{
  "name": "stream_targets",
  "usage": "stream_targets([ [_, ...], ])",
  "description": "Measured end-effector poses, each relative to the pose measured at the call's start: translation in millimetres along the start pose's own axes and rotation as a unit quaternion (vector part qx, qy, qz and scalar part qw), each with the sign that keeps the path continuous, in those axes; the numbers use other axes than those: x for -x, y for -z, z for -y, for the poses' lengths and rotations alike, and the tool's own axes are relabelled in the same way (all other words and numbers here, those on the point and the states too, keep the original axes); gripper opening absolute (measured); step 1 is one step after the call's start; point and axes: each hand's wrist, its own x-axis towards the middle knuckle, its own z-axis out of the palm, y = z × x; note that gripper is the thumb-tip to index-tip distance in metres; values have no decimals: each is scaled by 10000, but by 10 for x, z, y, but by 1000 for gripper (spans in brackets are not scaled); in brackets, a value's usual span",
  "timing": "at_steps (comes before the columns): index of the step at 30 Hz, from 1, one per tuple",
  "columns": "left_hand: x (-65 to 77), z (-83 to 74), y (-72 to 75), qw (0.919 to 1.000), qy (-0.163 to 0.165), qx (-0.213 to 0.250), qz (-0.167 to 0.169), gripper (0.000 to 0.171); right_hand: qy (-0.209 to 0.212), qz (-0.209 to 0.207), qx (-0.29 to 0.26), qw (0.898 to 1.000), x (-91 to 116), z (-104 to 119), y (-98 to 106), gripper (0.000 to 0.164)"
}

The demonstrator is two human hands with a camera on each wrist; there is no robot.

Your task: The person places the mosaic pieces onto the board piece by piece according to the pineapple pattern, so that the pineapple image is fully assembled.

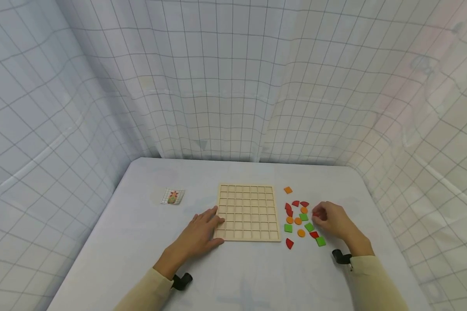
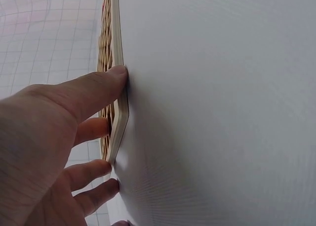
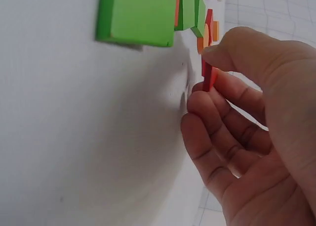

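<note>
A pale wooden grid board (image 1: pixel 249 214) with bare square cells lies on the table. My left hand (image 1: pixel 198 233) rests at its lower left corner; in the left wrist view the thumb (image 2: pixel 106 82) touches the board's edge (image 2: pixel 117 43) and the fingers are spread along it. To the right of the board, my right hand (image 1: pixel 332 220) pinches a red piece (image 3: pixel 207 77) between thumb and fingers. Beside that hand lie green squares (image 1: pixel 288 228), orange discs (image 1: pixel 301 233) and red quarter-round pieces (image 1: pixel 289 243), scattered loosely. A green block (image 3: pixel 140 16) shows close in the right wrist view.
A small card (image 1: pixel 173 196) with a coloured pattern on a grid lies left of the board. One orange square (image 1: pixel 288 190) sits apart above the other pieces. White gridded curtains (image 1: pixel 233 86) surround the white table (image 1: pixel 249 276) at the back and sides.
</note>
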Motion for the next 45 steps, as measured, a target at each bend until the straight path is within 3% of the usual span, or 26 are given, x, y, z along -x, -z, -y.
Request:
stream_targets([
  [5, 4, 13, 8, 10000, -71, 46, 36, 58, -27, -246, -184, 9995, 8, 30, -29, 22],
  [13, 4, 3, 33, 9999, -99, 43, 53, 57, 367, -770, -418, 9955, -34, 184, -85, 20],
  [21, -3, 0, 37, 9999, -61, -4, 147, 56, 531, -575, -719, 9943, -158, 381, -164, 22],
  [29, -51, 9, 30, 10000, -12, -1, 26, 57, 1054, -548, -858, 9892, -440, 623, -288, 21],
  [32, -94, 19, 17, 9999, 20, -98, -11, 66, 1229, -557, -893, 9868, -568, 729, -345, 20],
  [38, -184, 0, 4, 9997, 101, -186, 156, 104, 1450, -415, -1143, 9819, -841, 952, -489, 16],
  [45, -222, -53, -7, 9988, 198, -169, 423, 103, 1573, -267, -1069, 9814, -1114, 1208, -630, 12],
])
